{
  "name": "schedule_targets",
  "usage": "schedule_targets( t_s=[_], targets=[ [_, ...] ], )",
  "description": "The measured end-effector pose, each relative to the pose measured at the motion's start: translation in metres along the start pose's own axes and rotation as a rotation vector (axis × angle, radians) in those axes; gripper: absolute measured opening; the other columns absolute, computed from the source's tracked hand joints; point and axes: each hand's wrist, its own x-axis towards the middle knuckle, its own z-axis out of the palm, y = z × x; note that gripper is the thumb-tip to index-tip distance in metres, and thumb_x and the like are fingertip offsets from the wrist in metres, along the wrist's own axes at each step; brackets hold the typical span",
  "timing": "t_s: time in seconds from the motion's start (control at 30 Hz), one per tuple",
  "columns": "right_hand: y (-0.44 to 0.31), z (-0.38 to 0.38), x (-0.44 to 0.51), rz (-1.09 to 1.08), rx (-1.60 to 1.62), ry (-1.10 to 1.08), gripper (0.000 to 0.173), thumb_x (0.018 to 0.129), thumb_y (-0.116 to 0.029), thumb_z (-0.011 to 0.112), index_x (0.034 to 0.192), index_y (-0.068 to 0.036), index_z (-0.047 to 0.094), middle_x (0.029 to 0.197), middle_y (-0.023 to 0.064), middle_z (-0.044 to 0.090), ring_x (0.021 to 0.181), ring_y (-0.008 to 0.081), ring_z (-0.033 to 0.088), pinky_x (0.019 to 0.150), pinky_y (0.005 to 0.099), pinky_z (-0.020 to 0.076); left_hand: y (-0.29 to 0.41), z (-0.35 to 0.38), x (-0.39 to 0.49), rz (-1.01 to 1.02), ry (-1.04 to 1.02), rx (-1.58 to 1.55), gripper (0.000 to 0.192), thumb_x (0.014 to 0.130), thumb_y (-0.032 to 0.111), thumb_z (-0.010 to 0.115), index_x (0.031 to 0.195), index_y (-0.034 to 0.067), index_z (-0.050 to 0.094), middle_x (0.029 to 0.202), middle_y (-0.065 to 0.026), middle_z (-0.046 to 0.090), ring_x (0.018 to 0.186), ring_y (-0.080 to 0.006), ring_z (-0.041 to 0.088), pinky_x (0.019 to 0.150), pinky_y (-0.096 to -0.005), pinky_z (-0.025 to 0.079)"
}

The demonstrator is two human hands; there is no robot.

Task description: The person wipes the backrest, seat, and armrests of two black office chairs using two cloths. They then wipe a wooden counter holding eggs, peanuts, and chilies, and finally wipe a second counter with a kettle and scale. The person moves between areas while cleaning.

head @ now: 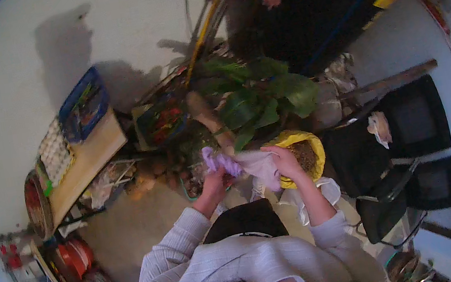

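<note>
A length of cloth (258, 164) stretches between my two hands, twisted and lavender at one end, whitish and flatter at the other. The fingers of my left hand (214, 183) close around the lavender end. My right hand (286, 161) pinches the pale end, with a corner hanging below it. Just beyond and to the right of my right hand stands a round container with a yellow lining (318, 148), holding brown, grainy stuff. Under my left hand is a low green-rimmed basket (185, 191), its contents blurred.
Broad-leaved green plants (254, 101) stand ahead, beside a crate (144, 129) of red and green produce. At left, a wooden bench (94, 162) bears a blue basket (101, 94), an egg tray (53, 146) and a round woven basket (36, 206). Black chairs (357, 160) stand at right.
</note>
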Motion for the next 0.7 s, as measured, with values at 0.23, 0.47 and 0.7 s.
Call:
schedule_targets(
  t_s=[0.23,0.47,0.7],
  targets=[
    [-0.132,-0.259,-0.057,-0.416,-0.106,1.332,0.032,0.099,-0.018,0.052,0.122,-0.003,0.067,0.112,0.0132,0.07,0.101,0.0248,0.065,0.092,0.0395,0.053,-0.019,-0.036,-0.064,-0.036,0.126,-0.06,0.035,0.107,0.035,0.05,0.124,0.006,0.061,0.111,-0.0117,0.068,0.097,-0.025,0.067,0.089,-0.0414,0.057],
    [-0.172,-0.185,-0.039,-0.624,-0.231,1.798,0.032,0.098,-0.016,0.051,0.122,-0.005,0.069,0.111,0.0123,0.071,0.101,0.0239,0.066,0.091,0.0392,0.0527,-0.032,-0.14,-0.096,0.037,0.427,-0.319,0.035,0.108,0.034,0.047,0.123,0.004,0.057,0.108,-0.0143,0.067,0.094,-0.0272,0.068,0.085,-0.0411,0.059],
    [-0.044,0.159,0.036,-0.065,-0.013,-0.304,0.034,0.097,-0.014,0.05,0.124,-0.006,0.069,0.11,0.0109,0.072,0.102,0.023,0.065,0.093,0.0382,0.0515,-0.027,-0.183,-0.132,0.145,0.427,-0.332,0.035,0.107,0.037,0.048,0.127,0.008,0.056,0.111,-0.0073,0.067,0.094,-0.0235,0.067,0.086,-0.0397,0.057]
  ],
)
